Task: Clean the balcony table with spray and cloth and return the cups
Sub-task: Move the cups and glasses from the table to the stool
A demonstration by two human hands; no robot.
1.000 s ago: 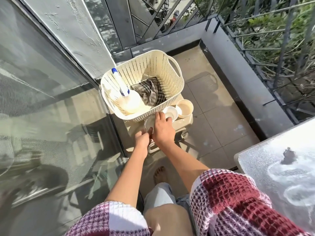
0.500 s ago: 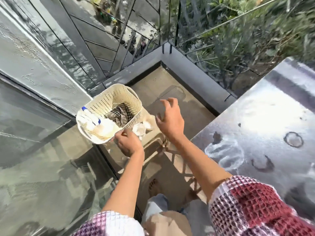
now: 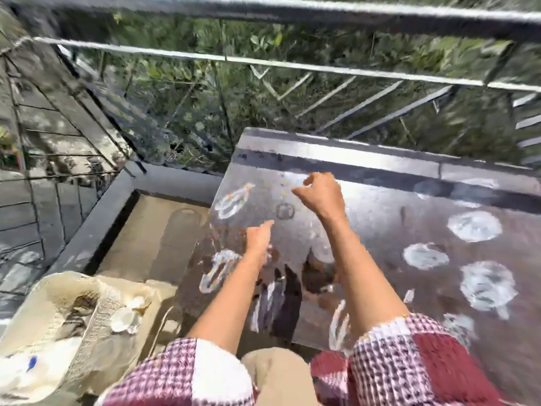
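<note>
The glass balcony table [image 3: 380,230] fills the right half, marked with white rings and smears. My left hand [image 3: 259,240] hovers over its near-left part; motion blur hides whether it holds anything. Farther in, my right hand [image 3: 322,194] is above the table with its fingers loosely curled and nothing visible in them. At the lower left a cream perforated basket [image 3: 44,291] holds the white spray bottle [image 3: 26,367] with a blue cap and the checked cloth [image 3: 79,309]. Two pale cups [image 3: 126,317] stand beside the basket on a low stool.
A metal railing [image 3: 292,65] runs behind the table, with greenery beyond it. A raised grey kerb [image 3: 96,227] borders the tiled balcony floor [image 3: 158,238] left of the table. The whole view is blurred by motion.
The view has swung right from the basket to the table. Both hands have left the cups beside the basket and now hang over the table top.
</note>
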